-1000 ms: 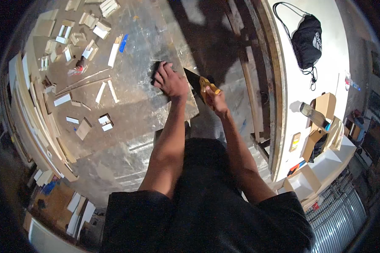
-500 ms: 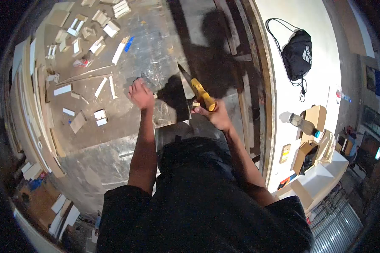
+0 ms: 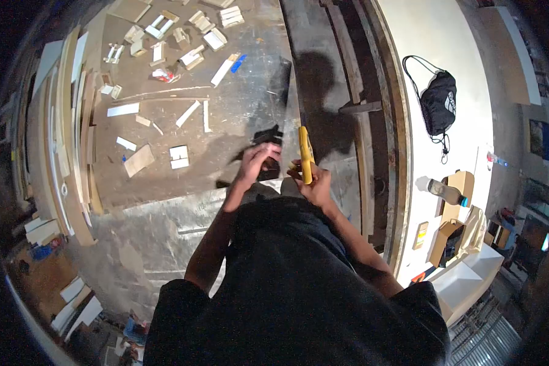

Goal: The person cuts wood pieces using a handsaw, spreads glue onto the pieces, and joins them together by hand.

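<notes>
1. Biggest: brown tabletop [image 3: 189, 177], wood bits scattered over its left and far parts.
2. White tabletop [image 3: 451, 36] runs along our right.
3. Long wooden strips [image 3: 61, 152] lie side by side down the left.
4. Black drawstring bag [image 3: 439, 104] sits on the white one; open cardboard box [image 3: 448, 241] is nearer us.
5. Yellow-handled saw [image 3: 305, 146]: in our right hand [image 3: 314, 184], by the brown tabletop's right edge, handle roughly upright; we can't make out the blade.
6. Right hand is wrapped round that handle; pale bit [image 3: 295, 165] at its fingertips, too small to tell.
7. Left hand [image 3: 257, 165]: blurred, fingers loosely bent and parted, over the near right corner, near the right hand but apart.
8. Bottle [image 3: 445, 191] lies beyond the box.
9. Small: white block [image 3: 179, 157] left of our left hand; blue piece [image 3: 238, 63] farther off, beside a white strip [image 3: 224, 70].
</notes>
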The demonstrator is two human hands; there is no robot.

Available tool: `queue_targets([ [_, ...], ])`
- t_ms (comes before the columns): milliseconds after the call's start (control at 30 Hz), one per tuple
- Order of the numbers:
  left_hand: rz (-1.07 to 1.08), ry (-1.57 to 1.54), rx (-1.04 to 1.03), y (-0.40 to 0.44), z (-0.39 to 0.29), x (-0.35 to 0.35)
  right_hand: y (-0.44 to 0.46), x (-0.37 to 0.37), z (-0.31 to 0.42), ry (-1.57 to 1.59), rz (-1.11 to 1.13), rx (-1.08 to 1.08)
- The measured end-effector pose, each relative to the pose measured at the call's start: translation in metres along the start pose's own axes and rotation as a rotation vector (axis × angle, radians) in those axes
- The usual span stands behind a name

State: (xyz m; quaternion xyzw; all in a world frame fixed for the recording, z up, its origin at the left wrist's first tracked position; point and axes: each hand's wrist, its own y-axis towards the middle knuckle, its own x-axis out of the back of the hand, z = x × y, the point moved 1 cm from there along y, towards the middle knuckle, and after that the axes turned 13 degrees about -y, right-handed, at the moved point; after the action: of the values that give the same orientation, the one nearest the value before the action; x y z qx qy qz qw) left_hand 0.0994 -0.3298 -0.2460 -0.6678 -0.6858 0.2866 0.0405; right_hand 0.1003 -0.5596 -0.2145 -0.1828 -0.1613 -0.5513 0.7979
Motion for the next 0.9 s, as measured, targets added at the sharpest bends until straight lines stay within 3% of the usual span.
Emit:
queue_targets([
  [33,0.059,-0.112,0.103,-0.003,0.001,0.006,-0.001,-0.01,0.007,-0.106,-0.04,0.089],
  [100,0.085,-0.061,-0.008,0.006,0.011,0.031,-0.003,-0.033,0.017,-0.128,-0.093,0.077],
  [167,-0.138,0.528,-0.472,0.017,0.015,0.057,-0.014,-0.054,0.026,-0.167,-0.142,0.056],
  [200,-0.163,0.857,-0.454,0.023,0.013,0.069,-0.019,-0.066,0.033,-0.298,-0.211,0.055],
  [267,-0.209,0.889,-0.495,0.074,0.071,0.095,-0.02,-0.099,0.035,-0.482,-0.422,0.105],
  [300,-0.255,0.934,-0.512,0.082,0.094,0.101,-0.025,-0.112,0.035,-0.491,-0.426,0.097],
  [367,-0.189,0.795,-0.608,0.056,0.033,0.094,-0.028,-0.127,0.036,-0.768,-0.475,0.001],
  [433,0.137,1.162,-0.443,0.043,0.0,0.096,-0.029,-0.139,0.044,-0.7,-0.493,-0.038],
  [467,0.063,0.963,-0.521,0.033,-0.007,0.099,-0.029,-0.147,0.044,-0.722,-0.521,0.009],
  [500,0.068,0.97,-0.519,0.021,-0.009,0.108,-0.031,-0.156,0.042,-0.742,-0.547,0.052],
  [600,0.029,0.422,-0.444,-0.012,0.003,0.152,-0.027,-0.184,0.028,-0.766,-0.476,-0.017],
  [700,-0.068,0.14,-0.179,-0.063,0.0,0.205,-0.01,-0.203,0.039,-0.807,-0.443,0.021],
  [767,-0.107,0.035,-0.068,-0.101,-0.029,0.234,0.004,-0.211,0.055,-0.465,-0.432,0.259],
  [800,-0.129,-0.077,0.041,-0.115,-0.04,0.248,0.011,-0.219,0.05,-0.474,-0.432,0.291],
  [900,-0.172,-0.449,0.116,-0.14,-0.026,0.291,0.022,-0.242,0.036,-0.444,-0.408,0.308],
])
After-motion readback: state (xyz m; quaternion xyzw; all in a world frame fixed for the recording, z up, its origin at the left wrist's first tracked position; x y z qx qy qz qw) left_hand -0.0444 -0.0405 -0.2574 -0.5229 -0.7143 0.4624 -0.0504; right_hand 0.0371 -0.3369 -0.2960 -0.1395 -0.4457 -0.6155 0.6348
